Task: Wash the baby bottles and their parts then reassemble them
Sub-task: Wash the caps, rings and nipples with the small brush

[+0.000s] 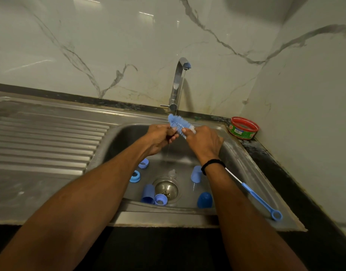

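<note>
Close to sink [236, 153] far rim, under tap [178, 81]: left grip [158, 139] pinching brush [179, 125] bristles, right grip [204, 143] closed round its neck. Bottle parts [148, 194] down around drain [166, 187]; handle end on near right rim.

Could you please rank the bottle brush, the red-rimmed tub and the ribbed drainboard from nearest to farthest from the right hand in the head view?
1. bottle brush: gripped in the right hand.
2. red-rimmed tub: on the counter, to its right.
3. ribbed drainboard: far left, beyond the left hand.
</note>
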`<state>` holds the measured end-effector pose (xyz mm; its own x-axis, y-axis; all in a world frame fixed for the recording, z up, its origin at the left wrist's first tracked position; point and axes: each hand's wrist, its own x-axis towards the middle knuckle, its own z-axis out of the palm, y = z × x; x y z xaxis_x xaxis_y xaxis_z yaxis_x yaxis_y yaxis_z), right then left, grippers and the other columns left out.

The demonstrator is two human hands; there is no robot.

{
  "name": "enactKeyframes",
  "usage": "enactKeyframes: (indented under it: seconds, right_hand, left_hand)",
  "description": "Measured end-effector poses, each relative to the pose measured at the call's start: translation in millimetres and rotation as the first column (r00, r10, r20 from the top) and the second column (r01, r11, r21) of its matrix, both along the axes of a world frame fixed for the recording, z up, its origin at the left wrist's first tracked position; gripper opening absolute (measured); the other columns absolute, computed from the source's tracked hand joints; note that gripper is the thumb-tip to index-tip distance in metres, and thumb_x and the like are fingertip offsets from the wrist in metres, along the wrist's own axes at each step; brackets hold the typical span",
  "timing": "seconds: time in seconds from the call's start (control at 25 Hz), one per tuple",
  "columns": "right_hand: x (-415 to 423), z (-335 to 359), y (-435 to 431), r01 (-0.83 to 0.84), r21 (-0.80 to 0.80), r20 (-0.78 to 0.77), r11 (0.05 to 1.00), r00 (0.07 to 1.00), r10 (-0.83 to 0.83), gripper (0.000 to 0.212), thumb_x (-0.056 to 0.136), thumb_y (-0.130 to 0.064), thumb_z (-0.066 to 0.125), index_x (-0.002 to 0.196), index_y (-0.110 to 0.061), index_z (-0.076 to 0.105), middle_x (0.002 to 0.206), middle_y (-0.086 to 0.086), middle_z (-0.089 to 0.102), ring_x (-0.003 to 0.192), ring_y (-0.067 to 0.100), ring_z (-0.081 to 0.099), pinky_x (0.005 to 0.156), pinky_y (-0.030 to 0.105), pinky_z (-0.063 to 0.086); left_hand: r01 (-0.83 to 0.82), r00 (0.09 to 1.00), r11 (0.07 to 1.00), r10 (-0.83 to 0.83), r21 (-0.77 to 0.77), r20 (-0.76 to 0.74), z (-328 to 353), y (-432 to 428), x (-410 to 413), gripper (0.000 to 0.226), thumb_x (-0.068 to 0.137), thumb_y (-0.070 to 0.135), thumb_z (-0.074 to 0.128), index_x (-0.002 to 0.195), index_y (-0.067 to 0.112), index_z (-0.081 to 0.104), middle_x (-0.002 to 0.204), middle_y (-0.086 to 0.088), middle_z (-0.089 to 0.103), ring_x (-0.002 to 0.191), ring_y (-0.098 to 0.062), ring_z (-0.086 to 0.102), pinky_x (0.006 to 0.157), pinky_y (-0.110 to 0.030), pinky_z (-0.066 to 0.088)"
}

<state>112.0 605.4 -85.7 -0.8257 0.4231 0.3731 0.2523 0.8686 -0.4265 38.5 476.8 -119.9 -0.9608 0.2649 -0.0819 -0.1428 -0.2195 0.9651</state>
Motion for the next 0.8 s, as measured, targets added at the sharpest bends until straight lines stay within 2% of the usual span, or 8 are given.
enactKeyframes:
  seconds: [0.08,0.24,0.32,0.48,0.64,0.8]
  right_hand:
    - [1.3,1.3,-1.0,0.019,-0.003,-0.014,1.0,1.0,-0.019,0.047,0.09,-0.063,0.052,0.092,-0.021,0.071,0.078,-0.001,0.058,0.077,0.02,0.05,0.086,0.038,0.034]
    - [5.8,5.4,3.4,0.056,-0.022,-0.013,0.998,0.998,-0.056,0.046,0.091,-0.06,0.053,0.099,-0.019,0.071,0.081,0.0,0.055,0.078,0.019,0.046,0.084,0.036,0.031]
    - [7.0,5.3,2.5,0.03,-0.031,-0.016,0.999,0.999,-0.031,0.045,0.092,-0.059,0.053,0.098,-0.018,0.07,0.081,0.0,0.054,0.078,0.02,0.047,0.085,0.037,0.033]
    - [9.3,3.5,3.7,0.099,-0.046,-0.02,0.994,0.995,-0.1,0.043,0.092,-0.056,0.055,0.104,-0.016,0.069,0.092,0.005,0.065,0.089,0.023,0.057,0.092,0.039,0.036]
    - [11.4,3.6,5.5,0.118,-0.045,-0.045,0.992,0.992,-0.12,0.044,0.092,-0.056,0.056,0.103,-0.016,0.069,0.096,0.006,0.068,0.094,0.025,0.06,0.092,0.04,0.035]
    - [8.7,0.1,3.0,0.095,-0.051,-0.015,0.994,0.995,-0.096,0.045,0.091,-0.057,0.056,0.101,-0.015,0.07,0.084,0.003,0.059,0.085,0.023,0.057,0.089,0.039,0.037]
  left_hand:
    - [-0.014,1.0,1.0,0.014,0.013,0.01,1.2,-1.2,0.2,0.016,0.097,0.001,0.057,0.106,0.004,0.07,0.086,-0.009,0.071,0.074,-0.013,0.063,0.085,-0.03,0.056]
    - [0.081,0.996,0.997,-0.081,-0.014,-0.022,4.5,-0.4,3.3,0.016,0.098,0.007,0.058,0.105,0.004,0.072,0.078,-0.004,0.069,0.067,-0.009,0.061,0.064,-0.022,0.052]
    - [0.007,1.0,1.0,-0.006,0.01,-0.012,3.1,-6.1,-2.0,0.015,0.097,0.005,0.058,0.101,0.003,0.072,0.079,-0.007,0.069,0.07,-0.011,0.061,0.066,-0.022,0.053]
    - [0.175,0.985,0.985,-0.175,-0.012,0.004,2.5,-0.3,4.7,0.016,0.097,0.003,0.058,0.106,0.001,0.072,0.087,-0.01,0.073,0.072,-0.011,0.067,0.072,-0.022,0.057]
    - [0.013,0.996,1.0,-0.014,0.011,0.084,-5.0,-0.5,2.8,0.021,0.091,-0.003,0.054,0.106,-0.003,0.068,0.093,-0.016,0.07,0.075,-0.016,0.066,0.077,-0.027,0.058]
    - [-0.103,0.983,0.992,0.091,0.067,0.16,-8.3,-10.3,-5.5,0.023,0.095,0.004,0.053,0.113,-0.001,0.067,0.105,-0.02,0.073,0.085,-0.02,0.069,0.08,-0.027,0.059]
